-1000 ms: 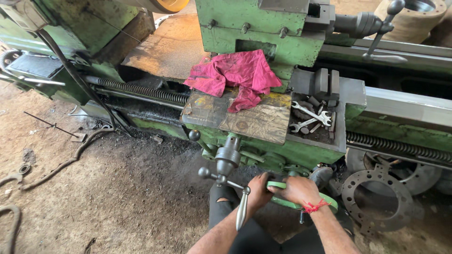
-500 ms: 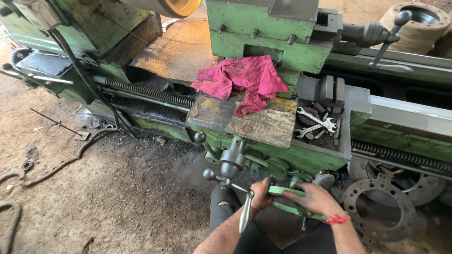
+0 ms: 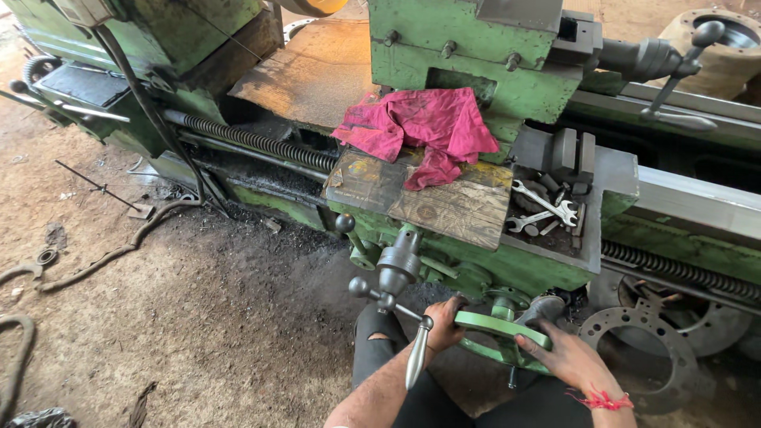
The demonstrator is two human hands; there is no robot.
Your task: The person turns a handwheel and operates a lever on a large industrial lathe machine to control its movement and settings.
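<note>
— What lies on the wooden board (image 3: 444, 202)?
— A crumpled pink rag (image 3: 424, 127), draped partly against the green machine body (image 3: 460, 47).

— And to the right of the board?
— Several spanners (image 3: 547, 210) heaped in a dark tray (image 3: 590, 238), beside a grey metal block (image 3: 572, 152).

— On the ground?
— Packed dirt floor (image 3: 198, 333), a thick hose (image 3: 119, 250) snaking across it, and a round steel flange with holes (image 3: 646, 353) under the long threaded screw (image 3: 254, 141).
</note>
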